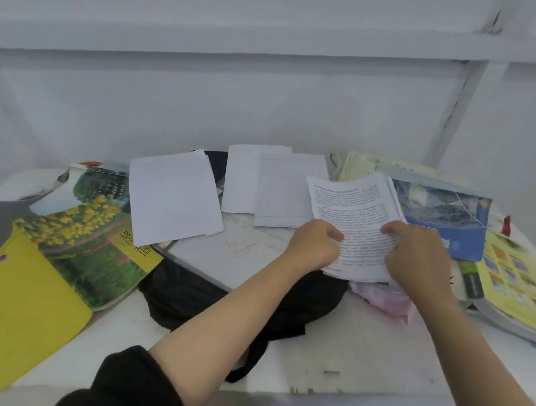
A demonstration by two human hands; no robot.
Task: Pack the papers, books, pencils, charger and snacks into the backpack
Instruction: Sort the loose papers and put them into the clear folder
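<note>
A stack of printed papers [354,215] is held above the black backpack [208,297], which lies flat in the middle of the white table [358,360]. My left hand [314,245] grips the stack's left edge and my right hand [419,258] grips its lower right edge. More loose white sheets [174,196] and a lined sheet [278,190] lie behind the backpack. A yellow-covered book with a flower photo [81,245] lies at left. A blue book [447,217] and a yellow picture book [523,290] lie at right.
A grey flat book or laptop [228,255] rests on the backpack. A pink wrapper [387,300] lies under the papers by my right wrist. A green marker-like item [470,281] sits beside the yellow picture book. White wall panels stand close behind the table.
</note>
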